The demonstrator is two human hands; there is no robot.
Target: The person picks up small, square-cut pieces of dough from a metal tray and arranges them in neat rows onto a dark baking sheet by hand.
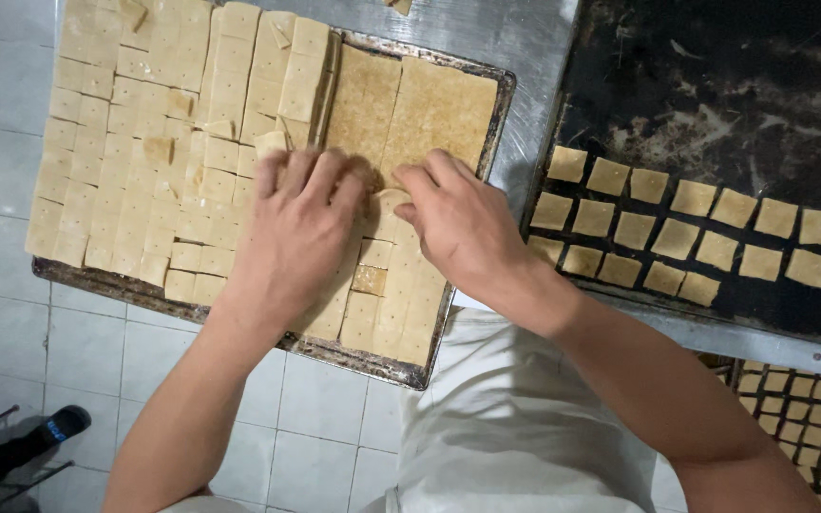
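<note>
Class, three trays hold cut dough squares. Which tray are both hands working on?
The pale, crowded tray on the left: both the left hand and right hand rest on its squares. The dark tray and lower tray are untouched.

No packages, labels, signs or screens

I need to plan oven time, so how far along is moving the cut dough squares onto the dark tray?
Done: two rows of squares sit spaced on the dark tray. In hand: the left hand and right hand work at squares on the metal tray, which overhangs the table's edge. Left: most of the cut dough is there, and most of the dark tray is bare.
</note>
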